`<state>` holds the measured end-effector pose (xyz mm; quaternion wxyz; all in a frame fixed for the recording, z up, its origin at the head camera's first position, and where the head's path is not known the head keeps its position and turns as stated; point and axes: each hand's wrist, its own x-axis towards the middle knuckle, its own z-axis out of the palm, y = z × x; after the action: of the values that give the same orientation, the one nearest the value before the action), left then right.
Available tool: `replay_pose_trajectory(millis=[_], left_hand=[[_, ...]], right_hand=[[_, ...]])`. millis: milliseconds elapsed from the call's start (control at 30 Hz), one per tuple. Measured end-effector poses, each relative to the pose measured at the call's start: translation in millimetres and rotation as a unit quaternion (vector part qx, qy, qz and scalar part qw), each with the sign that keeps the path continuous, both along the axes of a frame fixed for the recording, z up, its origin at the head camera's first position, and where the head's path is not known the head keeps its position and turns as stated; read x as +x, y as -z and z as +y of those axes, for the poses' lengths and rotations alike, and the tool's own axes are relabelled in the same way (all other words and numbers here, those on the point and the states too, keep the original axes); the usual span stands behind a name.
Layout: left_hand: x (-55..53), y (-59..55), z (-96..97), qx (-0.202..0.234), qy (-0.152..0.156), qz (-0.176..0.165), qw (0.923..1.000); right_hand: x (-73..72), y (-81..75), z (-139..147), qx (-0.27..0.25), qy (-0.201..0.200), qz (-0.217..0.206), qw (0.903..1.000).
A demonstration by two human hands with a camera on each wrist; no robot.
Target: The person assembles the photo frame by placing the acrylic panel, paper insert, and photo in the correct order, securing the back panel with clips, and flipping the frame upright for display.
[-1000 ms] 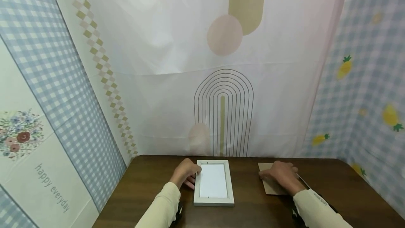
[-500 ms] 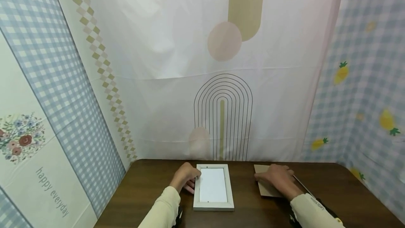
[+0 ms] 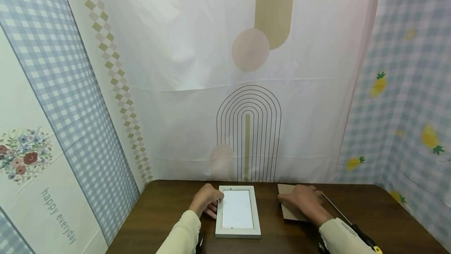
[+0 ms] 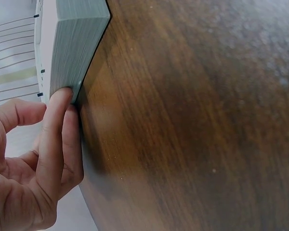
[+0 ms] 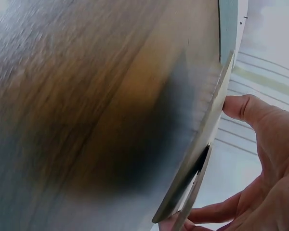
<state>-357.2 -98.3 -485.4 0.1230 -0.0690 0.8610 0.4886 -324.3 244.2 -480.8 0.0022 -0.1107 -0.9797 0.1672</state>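
Right hand (image 3: 305, 202) has brought the brown backing board (image 3: 291, 212) a bit closer to the picture frame (image 3: 237, 231), and more screwdriver (image 3: 364, 237) is showing.

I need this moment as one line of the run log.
left hand: holds white frame | right hand: grips brown board | board: apart from frame | black-handled tool: beside right sleeve

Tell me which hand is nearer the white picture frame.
Left. The left hand touches the left edge of the white picture frame; the right hand is apart from it, off to its right, holding a brown board.
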Motion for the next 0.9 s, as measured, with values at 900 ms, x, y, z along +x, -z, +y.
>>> replay_pose_trajectory(millis=[900], left_hand=[[1.3,0.2,0.7,-0.001,-0.001,0.008,1.0]], right_hand=[[10.2,-3.9,-38,-0.009,-0.02,0.033,0.9992]])
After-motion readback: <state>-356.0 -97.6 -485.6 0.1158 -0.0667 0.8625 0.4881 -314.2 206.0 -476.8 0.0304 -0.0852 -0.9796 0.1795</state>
